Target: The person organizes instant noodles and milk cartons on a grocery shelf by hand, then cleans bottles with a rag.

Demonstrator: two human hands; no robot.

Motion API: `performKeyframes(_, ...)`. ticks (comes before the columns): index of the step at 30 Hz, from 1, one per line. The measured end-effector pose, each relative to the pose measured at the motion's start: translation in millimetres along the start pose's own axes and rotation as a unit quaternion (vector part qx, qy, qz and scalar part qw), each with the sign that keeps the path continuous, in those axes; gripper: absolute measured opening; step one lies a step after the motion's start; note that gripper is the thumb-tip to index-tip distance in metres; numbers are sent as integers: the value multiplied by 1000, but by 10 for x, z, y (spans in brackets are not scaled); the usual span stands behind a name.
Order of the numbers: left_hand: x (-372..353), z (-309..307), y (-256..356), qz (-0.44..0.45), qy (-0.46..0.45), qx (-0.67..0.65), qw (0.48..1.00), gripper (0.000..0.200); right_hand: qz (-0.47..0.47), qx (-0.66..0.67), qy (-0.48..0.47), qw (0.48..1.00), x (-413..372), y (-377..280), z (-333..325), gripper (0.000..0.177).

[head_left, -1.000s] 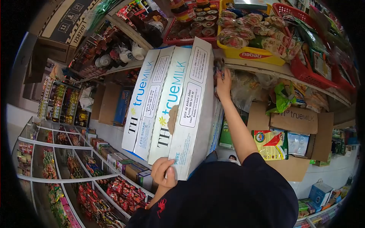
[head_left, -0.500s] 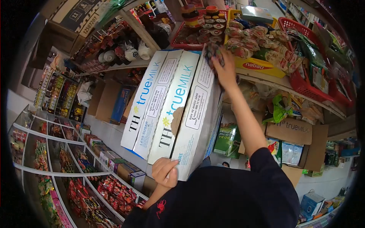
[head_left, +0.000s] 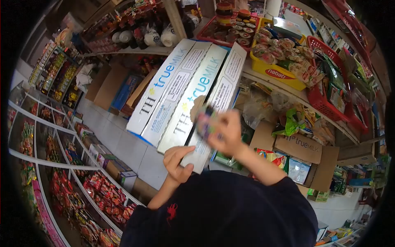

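White TH true MILK cartons lie side by side in front of me, and one has a torn patch of bare cardboard. My left hand pinches the near end of the rightmost milk carton. My right hand is closed around a bunched, dark multicoloured cloth. Motion blurs that cloth and the fingers. It lies over the near part of the same carton, hiding some of its print.
Behind the cartons is a shelf with a red basket of jars and a yellow tray of packets. An opened cardboard box stands at right. Divided racks of snack packets line the left.
My right hand has swept the cloth from the far end of the rightmost carton to its near end. My left hand stays at the near corner. The view has shifted slightly.
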State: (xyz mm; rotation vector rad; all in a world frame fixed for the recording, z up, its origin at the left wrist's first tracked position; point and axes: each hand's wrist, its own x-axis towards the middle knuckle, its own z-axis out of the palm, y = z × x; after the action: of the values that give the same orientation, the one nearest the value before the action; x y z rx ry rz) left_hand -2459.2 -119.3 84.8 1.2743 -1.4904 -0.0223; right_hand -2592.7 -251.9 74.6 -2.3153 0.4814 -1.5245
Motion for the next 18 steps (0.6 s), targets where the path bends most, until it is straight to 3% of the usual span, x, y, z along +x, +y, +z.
performKeyframes(3,13,20,17,16,18,25,999,38,3,-96,80,992,362,778,83,24)
performKeyframes(7,40,18,17,32,9,4,999,36,115,-51,154,980,810,1811,63,25)
performKeyframes(10,27,12,-8,29,10,-24,999,37,175,1,64,982,852,1627,3,28)
performKeyframes(11,21,24,-19,14,14,-47,999,38,99,-12,121,988,739,1700,146,28)
performKeyframes(13,17,23,-18,16,20,-33,999,38,123,47,95,987,535,1145,127,29)
performKeyframes(18,-7,120,-31,3,47,-71,996,46,43,110,-6,993,-183,38,76,38)
